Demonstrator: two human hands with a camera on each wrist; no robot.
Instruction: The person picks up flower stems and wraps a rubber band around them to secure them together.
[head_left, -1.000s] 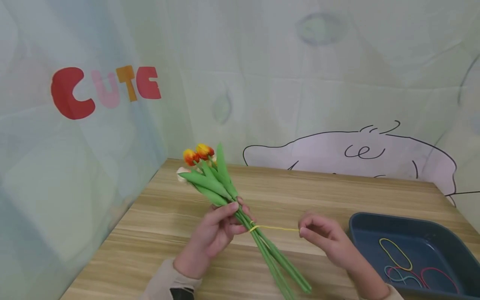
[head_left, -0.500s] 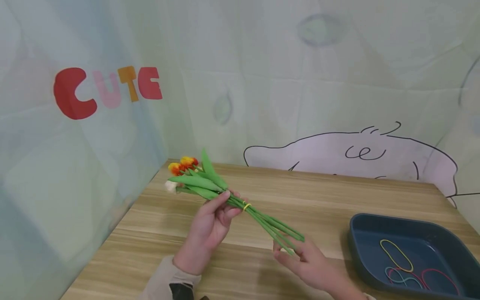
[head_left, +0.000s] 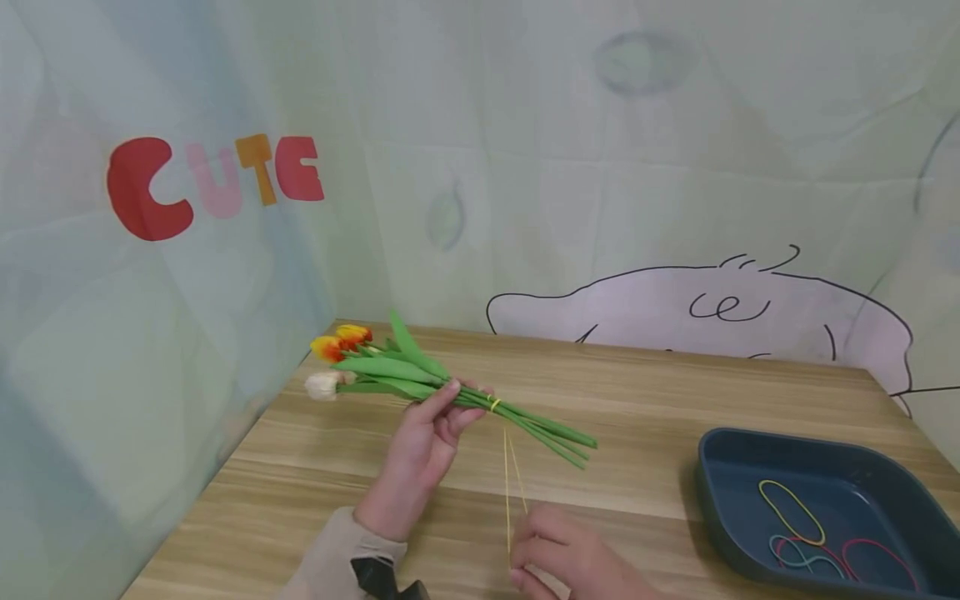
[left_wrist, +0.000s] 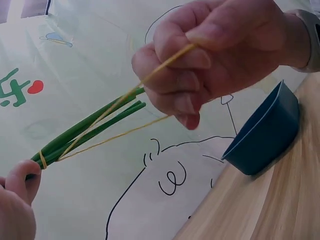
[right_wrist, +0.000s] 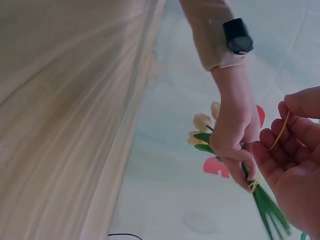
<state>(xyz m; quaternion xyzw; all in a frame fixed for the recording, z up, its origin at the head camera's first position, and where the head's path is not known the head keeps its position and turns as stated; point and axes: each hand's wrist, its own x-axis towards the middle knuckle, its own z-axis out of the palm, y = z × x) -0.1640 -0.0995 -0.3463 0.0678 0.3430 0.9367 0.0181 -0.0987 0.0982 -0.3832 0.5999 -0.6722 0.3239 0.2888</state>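
A bunch of artificial tulips (head_left: 390,367), with orange-yellow and white heads, lies slanted in my left hand (head_left: 420,450). Thumb and fingers grip the stems just below the leaves. A yellow rubber band (head_left: 494,404) circles the stems beside that hand. Its free loop is stretched down to my right hand (head_left: 558,550), which holds the end. In the left wrist view the two strands of the rubber band (left_wrist: 165,66) spread from the stems (left_wrist: 85,125) to the right hand's thumb and fingers. The right wrist view shows the band (right_wrist: 282,131) crossing the curled fingers.
A dark blue tray (head_left: 716,500) stands on the right of the wooden table (head_left: 615,400). Inside lie a yellow rubber band (head_left: 791,508) and several red and teal ones. A printed cloth (head_left: 525,208) hangs behind the table and along its left side.
The tulips have tilted flatter, heads swinging left and down. My right hand has gone from the right, past the stem ends, to below the bunch, pulling the band loop downward.
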